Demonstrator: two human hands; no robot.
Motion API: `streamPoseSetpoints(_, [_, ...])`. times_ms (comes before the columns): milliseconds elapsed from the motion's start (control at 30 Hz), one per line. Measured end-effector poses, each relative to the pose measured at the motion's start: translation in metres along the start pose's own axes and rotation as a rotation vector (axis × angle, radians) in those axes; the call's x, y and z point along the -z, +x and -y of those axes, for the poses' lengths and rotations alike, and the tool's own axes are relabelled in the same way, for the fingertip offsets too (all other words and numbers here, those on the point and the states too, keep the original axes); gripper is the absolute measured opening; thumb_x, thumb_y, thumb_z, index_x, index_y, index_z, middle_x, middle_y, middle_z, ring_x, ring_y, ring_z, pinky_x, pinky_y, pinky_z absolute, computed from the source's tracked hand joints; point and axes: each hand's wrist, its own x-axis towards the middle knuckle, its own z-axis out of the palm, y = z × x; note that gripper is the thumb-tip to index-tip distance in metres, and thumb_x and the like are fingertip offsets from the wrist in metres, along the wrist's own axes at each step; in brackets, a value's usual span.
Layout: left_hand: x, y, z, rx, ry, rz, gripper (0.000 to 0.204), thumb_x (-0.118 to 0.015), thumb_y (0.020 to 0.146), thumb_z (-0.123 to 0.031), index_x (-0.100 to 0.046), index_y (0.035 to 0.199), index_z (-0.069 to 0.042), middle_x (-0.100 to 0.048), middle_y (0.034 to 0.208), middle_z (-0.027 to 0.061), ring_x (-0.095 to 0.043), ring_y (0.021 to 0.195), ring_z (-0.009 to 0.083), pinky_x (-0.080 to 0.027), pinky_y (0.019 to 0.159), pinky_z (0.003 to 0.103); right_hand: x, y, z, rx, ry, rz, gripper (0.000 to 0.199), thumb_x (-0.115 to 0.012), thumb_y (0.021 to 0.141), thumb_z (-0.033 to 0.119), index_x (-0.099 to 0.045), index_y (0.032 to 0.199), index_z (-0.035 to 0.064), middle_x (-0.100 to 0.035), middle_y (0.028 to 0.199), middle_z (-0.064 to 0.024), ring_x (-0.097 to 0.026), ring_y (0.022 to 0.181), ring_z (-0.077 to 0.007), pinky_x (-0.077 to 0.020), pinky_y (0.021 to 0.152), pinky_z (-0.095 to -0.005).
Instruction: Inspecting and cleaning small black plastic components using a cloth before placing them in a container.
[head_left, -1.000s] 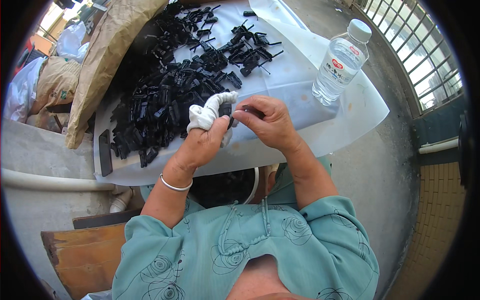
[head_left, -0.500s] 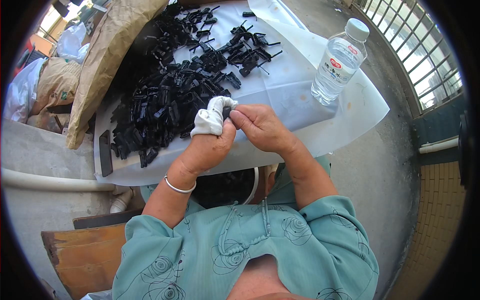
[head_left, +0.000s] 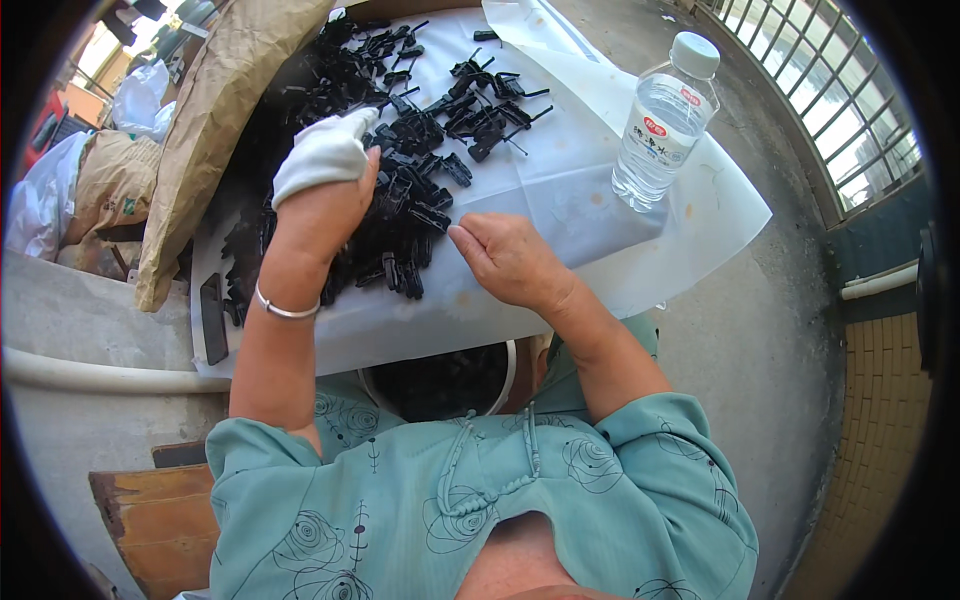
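Observation:
My left hand point(head_left: 325, 205) reaches over a heap of small black plastic parts point(head_left: 410, 190) on the table. A white cloth glove point(head_left: 325, 158) covers its fingers but leaves the thumb bare. The covered fingers stretch forward, apart from the thumb, and I see nothing held between them. Black parts lie right beside and beyond that hand. My right hand point(head_left: 515, 262) is closed, thumb against curled fingers, at the heap's near right edge. Whatever it may hold is hidden. One black part point(head_left: 430, 217) lies just left of its thumb.
White sheeting point(head_left: 560, 165) covers the table, with a clear water bottle point(head_left: 660, 135) standing at the right. Brown paper point(head_left: 215, 130) rises along the left edge. A dark flat bar point(head_left: 213, 320) lies at the near left corner. Below the table edge is a round container point(head_left: 513, 375) of dark contents.
My hands were together around a small dark piece and have separated. The left has swung forward and left over the heap; the right has stayed nearly in place. Parts near the front edge have shifted right.

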Motion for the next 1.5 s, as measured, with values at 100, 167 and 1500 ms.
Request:
streamPoseSetpoints(100, [-0.041, 0.050, 0.022, 0.183, -0.002, 0.483, 0.041, -0.056, 0.082, -0.039, -0.060, 0.106, -0.007, -0.061, 0.102, 0.0183, -0.058, 0.096, 0.0324, -0.045, 0.082, 0.038, 0.000, -0.001, -0.005, 0.014, -0.012, -0.005, 0.026, -0.052, 0.087, 0.015, -0.047, 0.067, -0.0005, -0.048, 0.061, -0.0184, -0.048, 0.059, -0.0376, -0.0385, 0.053, -0.0404])
streamPoseSetpoints(167, [-0.065, 0.070, 0.033, 0.182, 0.004, 0.648, 0.066, -0.057, 0.077, -0.054, -0.053, 0.116, -0.001, -0.054, 0.117, 0.0216, -0.052, 0.110, 0.0325, -0.041, 0.092, 0.036, -0.001, -0.001, -0.002, 0.029, -0.001, -0.002, 0.026, -0.052, 0.087, 0.015, -0.047, 0.067, -0.0004, -0.048, 0.062, -0.0183, -0.048, 0.059, -0.0375, -0.0387, 0.054, -0.0409])
streamPoseSetpoints(1500, [-0.028, 0.007, -0.048, -0.058, -0.737, 0.126, 0.020, -0.058, 0.078, -0.006, -0.063, 0.097, -0.003, -0.063, 0.092, 0.0163, -0.060, 0.086, 0.0313, -0.048, 0.078, 0.034, 0.021, 0.008, 0.001, -0.101, -0.018, -0.540, 0.029, -0.066, 0.081, 0.020, -0.055, 0.097, -0.0010, -0.050, 0.058, -0.0015, -0.043, 0.051, -0.0063, -0.0383, 0.049, -0.0224])
